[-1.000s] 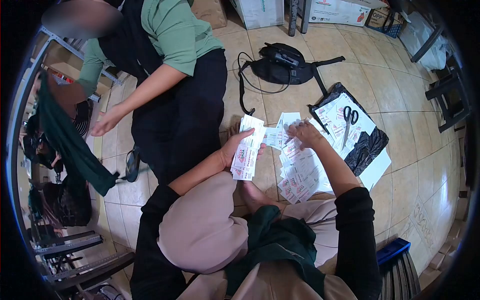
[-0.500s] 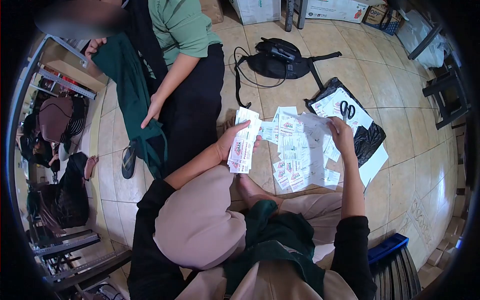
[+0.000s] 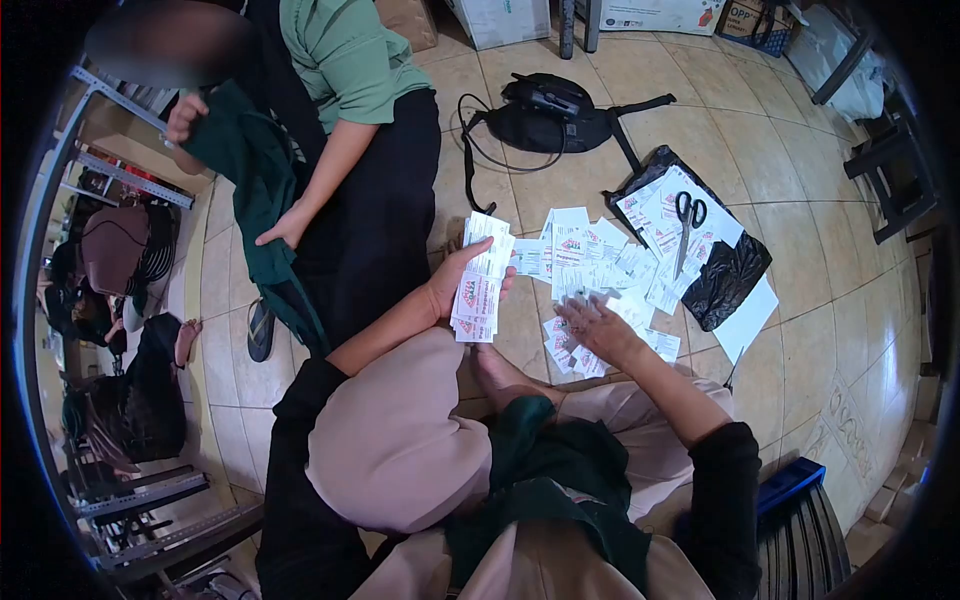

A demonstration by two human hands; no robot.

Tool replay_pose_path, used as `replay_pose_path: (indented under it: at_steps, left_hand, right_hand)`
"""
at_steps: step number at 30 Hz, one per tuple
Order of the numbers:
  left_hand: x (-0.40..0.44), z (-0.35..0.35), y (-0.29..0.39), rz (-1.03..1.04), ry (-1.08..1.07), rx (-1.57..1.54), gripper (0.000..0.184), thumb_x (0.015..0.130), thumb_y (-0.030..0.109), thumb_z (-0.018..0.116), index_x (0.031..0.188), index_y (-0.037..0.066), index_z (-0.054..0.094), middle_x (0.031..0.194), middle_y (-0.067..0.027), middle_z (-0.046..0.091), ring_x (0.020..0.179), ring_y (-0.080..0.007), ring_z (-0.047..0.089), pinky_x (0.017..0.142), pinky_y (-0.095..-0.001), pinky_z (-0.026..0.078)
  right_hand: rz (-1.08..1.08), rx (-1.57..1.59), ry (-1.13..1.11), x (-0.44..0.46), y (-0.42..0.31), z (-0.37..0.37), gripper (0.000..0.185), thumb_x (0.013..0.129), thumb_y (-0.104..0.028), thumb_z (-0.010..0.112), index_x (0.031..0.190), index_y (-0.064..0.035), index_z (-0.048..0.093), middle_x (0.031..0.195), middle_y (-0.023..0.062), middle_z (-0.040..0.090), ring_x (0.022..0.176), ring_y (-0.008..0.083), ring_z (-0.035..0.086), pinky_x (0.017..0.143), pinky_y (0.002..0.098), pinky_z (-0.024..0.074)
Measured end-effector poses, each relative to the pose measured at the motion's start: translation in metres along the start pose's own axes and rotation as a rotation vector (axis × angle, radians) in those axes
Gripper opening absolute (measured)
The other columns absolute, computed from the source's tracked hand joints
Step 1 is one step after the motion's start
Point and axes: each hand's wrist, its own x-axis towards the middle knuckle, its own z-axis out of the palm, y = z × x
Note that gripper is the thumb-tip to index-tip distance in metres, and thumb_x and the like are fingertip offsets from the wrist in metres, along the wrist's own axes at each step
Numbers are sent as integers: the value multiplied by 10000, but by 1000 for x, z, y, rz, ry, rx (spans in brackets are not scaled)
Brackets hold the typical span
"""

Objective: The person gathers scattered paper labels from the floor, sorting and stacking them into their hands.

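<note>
My left hand (image 3: 449, 289) is closed around a small stack of printed paper labels (image 3: 478, 290), held upright above the floor near my bare foot. Loose printed labels (image 3: 572, 262) lie spread on the tiles in front of me, overlapping each other. Over the lower part of this pile is my right hand (image 3: 600, 330), somewhat blurred, its fingers stretched out and apart. A white patch of paper (image 3: 632, 305) shows beside it; whether the hand touches it I cannot tell. Black-handled scissors (image 3: 688, 215) rest on more paper sheets to the right.
Under those sheets lies a black plastic bag (image 3: 735, 285), with a white sheet (image 3: 752, 318) beside it. Farther back is a black waist bag (image 3: 550, 115) with a cable. At left sits another person (image 3: 340, 130) holding dark green cloth (image 3: 262, 235). A sandal (image 3: 261, 330) lies nearby.
My right hand has moved down and left from the raised sheet to the pile, and the sheet is no longer held up. My left hand keeps the label stack. The scissors now show fully.
</note>
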Motion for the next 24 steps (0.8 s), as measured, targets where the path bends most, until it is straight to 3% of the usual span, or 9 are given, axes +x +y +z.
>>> replay_pose_path:
  at_steps: [3,5,9,11,12,13,15,18,24]
  left_hand:
    - [0,-3,0,4,0,-5,462,886,421,482,1148,42,504,903,-82,569,764,-162,586,689,-292,516]
    - [2,-7,-1,4,-37,-23,522,901,430,445,1212,12,467,951,-114,573,796,-190,593,720,-321,520]
    - [4,-8,-1,-15,-88,-69,516,906,422,436,1217,11,459,952,-118,574,798,-192,592,723,-321,519]
    - [3,-8,-1,-4,-64,-45,509,911,418,427,1215,10,456,949,-117,571,798,-192,590,721,-320,518]
    - [3,-8,-1,0,-63,-47,509,911,418,427,1215,10,456,949,-117,571,798,-192,590,721,-320,518]
    - [4,-9,-1,2,-68,-46,507,911,419,426,1210,11,459,946,-115,569,794,-191,589,719,-319,518]
    - [4,-11,-1,5,-73,-46,504,911,420,426,1205,11,462,944,-114,568,791,-189,588,717,-317,518]
    - [5,-10,-1,-10,-94,-78,497,909,420,429,1197,16,467,937,-112,567,783,-185,585,715,-314,517]
    - [2,-7,0,4,-53,-41,488,908,418,435,1197,25,466,928,-104,560,783,-182,584,711,-313,517]
  right_hand:
    - [-113,-32,95,-2,1,9,387,858,-183,445,1238,-140,501,1266,41,474,1247,222,383,1037,426,279]
    - [-196,-70,-4,-2,8,0,429,863,-180,434,1290,-143,447,1243,32,486,1229,205,400,1049,417,261]
    - [-174,-27,-112,1,14,3,454,866,-177,431,1318,-143,400,1239,15,494,1212,199,414,1055,413,252]
    - [-110,-86,36,2,16,-2,449,880,-179,397,1326,-142,366,1231,47,500,1195,217,428,1048,406,264]
    - [-46,54,-26,3,19,-1,544,827,-159,511,1340,-137,331,1235,95,493,1181,250,435,1028,398,295]
    - [-50,53,-25,8,22,-12,544,827,-159,511,1340,-137,331,1235,95,493,1181,250,435,1028,398,295]
    - [2,218,-420,14,28,-33,705,717,-142,654,1342,-118,328,1244,154,477,1167,284,442,1003,395,323]
    - [41,293,-358,9,31,-22,836,620,-127,737,1338,-86,312,1236,176,475,1154,309,449,993,403,332]
    - [63,217,-227,0,30,-1,748,632,-112,716,1284,-59,353,1277,187,430,1143,325,447,940,409,378]
